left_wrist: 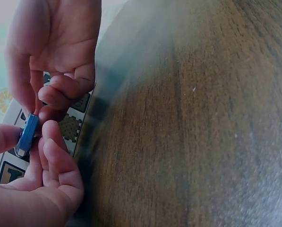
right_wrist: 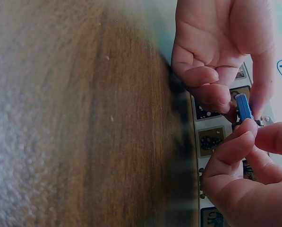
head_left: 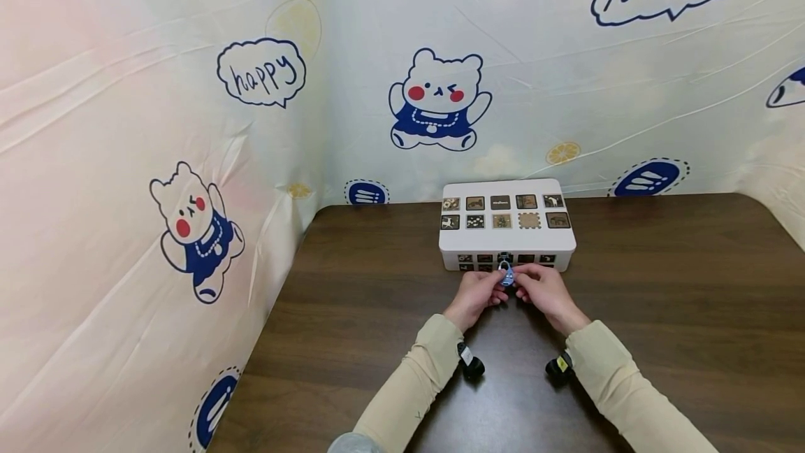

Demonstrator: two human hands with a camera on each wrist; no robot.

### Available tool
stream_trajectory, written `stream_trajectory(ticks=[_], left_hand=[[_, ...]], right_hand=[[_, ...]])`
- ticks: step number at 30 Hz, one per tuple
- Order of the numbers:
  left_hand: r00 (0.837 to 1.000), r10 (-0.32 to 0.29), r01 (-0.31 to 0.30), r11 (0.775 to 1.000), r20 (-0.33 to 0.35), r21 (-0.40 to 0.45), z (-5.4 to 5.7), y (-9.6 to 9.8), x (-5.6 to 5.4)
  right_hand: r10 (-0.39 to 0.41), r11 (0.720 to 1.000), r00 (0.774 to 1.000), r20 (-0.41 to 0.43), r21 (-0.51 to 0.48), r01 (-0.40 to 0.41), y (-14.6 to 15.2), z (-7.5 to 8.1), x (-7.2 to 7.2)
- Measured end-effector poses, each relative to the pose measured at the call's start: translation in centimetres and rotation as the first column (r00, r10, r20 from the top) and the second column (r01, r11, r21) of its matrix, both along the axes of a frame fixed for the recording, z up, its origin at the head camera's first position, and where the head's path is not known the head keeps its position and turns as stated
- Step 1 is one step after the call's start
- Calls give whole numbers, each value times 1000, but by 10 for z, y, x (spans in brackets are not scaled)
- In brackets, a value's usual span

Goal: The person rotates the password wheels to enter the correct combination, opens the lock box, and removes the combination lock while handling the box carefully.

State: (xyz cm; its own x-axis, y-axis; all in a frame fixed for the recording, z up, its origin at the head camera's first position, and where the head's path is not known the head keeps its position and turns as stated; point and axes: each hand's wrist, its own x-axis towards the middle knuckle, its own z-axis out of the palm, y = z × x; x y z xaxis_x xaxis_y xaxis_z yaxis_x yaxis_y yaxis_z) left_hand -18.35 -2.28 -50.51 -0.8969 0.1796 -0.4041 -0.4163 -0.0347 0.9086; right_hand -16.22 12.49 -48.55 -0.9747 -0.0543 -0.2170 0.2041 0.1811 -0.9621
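A small blue padlock (head_left: pixel 506 276) (left_wrist: pixel 29 133) (right_wrist: pixel 243 107) hangs by its shackle at the latch on the front of a white box (head_left: pixel 462 240). Square animal and pattern pictures cover the box's lid and front. My left hand (head_left: pixel 476 294) pinches the padlock between thumb and fingers from the left. From the other side, my right hand (head_left: pixel 546 292) pinches the padlock's edge with thumb and index finger. The fingertips of both hands nearly meet around it, hiding part of its body. In both wrist views the remaining fingers are bent loosely below.
The box stands at the back of a dark wooden table (head_left: pixel 352 299), close to a hanging cloth (head_left: pixel 352 89) printed with bears. Another part of the cloth runs along the table's left side. A rounded grey object (head_left: pixel 355 443) shows at the bottom edge, beside the left sleeve.
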Motion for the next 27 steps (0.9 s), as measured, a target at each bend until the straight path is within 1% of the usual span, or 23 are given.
stream_trajectory(ticks=[3,10,20,27], left_hand=[[1000,-6,6,1000,-5,-17,1,0,1],[1000,-13,13,1000,-16,-28,0,0,1],[999,-34,34,999,-13,4,-2,-3,1],[999,-42,42,999,-13,-1,-2,-3,0]], right_hand=[[0,1000,1000,4,-2,0,0,0,0],[-3,1000,1000,1,-4,3,0,-1,0],[1,1000,1000,-4,0,-1,0,-1,0],[-3,1000,1000,-11,-7,3,-1,1,2]])
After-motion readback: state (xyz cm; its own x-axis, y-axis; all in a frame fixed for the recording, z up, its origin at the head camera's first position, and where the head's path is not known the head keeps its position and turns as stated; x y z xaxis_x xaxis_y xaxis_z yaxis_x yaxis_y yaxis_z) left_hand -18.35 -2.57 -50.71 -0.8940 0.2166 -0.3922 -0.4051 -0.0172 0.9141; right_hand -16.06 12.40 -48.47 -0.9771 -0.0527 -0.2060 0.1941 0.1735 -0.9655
